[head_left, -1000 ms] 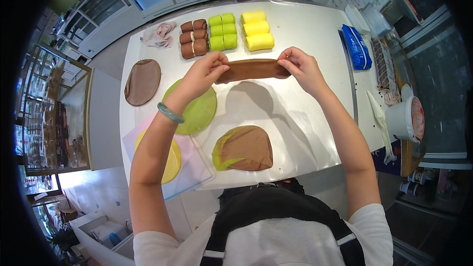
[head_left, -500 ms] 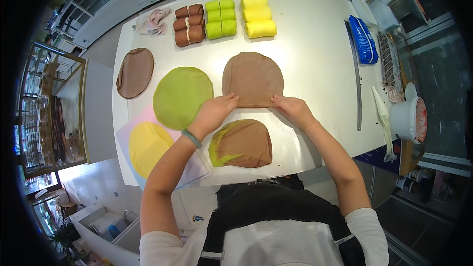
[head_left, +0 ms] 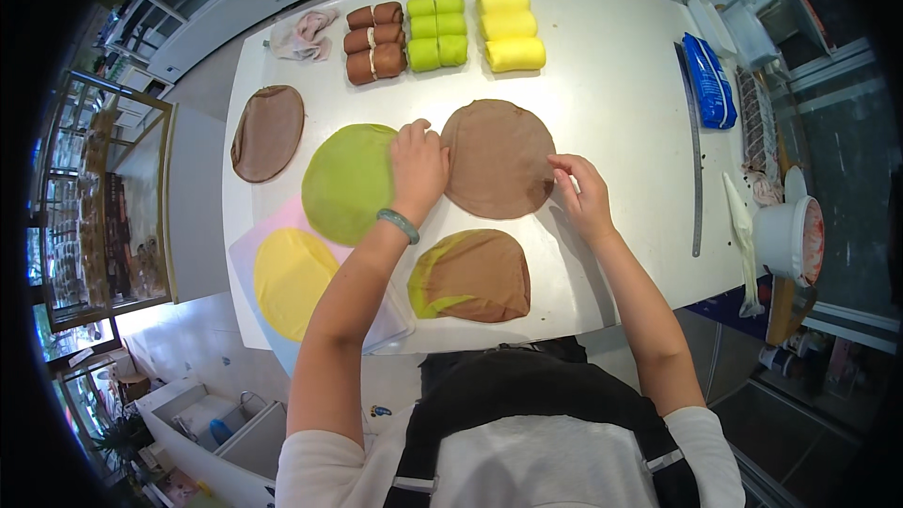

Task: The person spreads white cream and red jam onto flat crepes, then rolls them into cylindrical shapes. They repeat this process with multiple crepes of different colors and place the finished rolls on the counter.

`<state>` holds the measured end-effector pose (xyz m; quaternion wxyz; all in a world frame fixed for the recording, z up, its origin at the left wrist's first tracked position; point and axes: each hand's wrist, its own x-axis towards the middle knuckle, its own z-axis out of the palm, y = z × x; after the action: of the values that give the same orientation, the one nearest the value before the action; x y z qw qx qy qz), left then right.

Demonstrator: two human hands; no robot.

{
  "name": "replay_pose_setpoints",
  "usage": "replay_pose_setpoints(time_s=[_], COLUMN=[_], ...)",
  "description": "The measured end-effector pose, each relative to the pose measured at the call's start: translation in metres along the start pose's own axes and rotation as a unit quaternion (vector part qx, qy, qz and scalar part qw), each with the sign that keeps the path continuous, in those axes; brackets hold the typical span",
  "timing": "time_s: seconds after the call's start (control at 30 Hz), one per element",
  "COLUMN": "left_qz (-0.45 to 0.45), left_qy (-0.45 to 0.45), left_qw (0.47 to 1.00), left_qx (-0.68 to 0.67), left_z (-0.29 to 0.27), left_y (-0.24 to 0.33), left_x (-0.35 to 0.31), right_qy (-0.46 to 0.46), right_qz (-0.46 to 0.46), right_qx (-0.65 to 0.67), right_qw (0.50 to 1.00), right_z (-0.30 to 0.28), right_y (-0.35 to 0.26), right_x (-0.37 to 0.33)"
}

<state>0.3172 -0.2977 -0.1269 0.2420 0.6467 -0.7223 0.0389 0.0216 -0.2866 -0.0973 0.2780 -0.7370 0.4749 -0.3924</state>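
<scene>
Brown round sheet (head_left: 499, 158) lies flat on the white bench (head_left: 632, 146), between the hands. Left hand (head_left: 420, 167), fingers bent, covers the green round's (head_left: 346, 183) right edge beside the sheet; right hand (head_left: 582, 198) has fingertips at the sheet's right edge; cannot tell whether either hand grips.

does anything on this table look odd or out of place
The brown-and-green piece, front and centre, looks odd: it's lopsided and wrinkled, with green showing mainly at its left, unlike the rounder brown sheet beyond it.
</scene>
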Motion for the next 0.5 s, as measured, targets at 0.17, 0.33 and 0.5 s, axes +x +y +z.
replay_pose_setpoints(time_s=[0.17,0.33,0.5], left_qz=[-0.016,0.025,0.077], left_qy=[0.022,-0.140,-0.328], left_qw=[1.000,0.981,0.912], left_qx=[0.007,-0.130,-0.235], left_z=[0.008,-0.074,-0.138], left_y=[-0.007,0.008,0.044], left_x=[-0.007,-0.039,-0.140], right_qy=[-0.065,-0.266,-0.269], right_qz=[-0.050,-0.109,-0.043], right_qx=[-0.006,0.024,-0.004], right_qw=[0.997,0.957,0.962], right_z=[0.000,-0.008,0.009], right_y=[-0.010,-0.042,-0.076], right_x=[-0.042,-0.102,-0.139])
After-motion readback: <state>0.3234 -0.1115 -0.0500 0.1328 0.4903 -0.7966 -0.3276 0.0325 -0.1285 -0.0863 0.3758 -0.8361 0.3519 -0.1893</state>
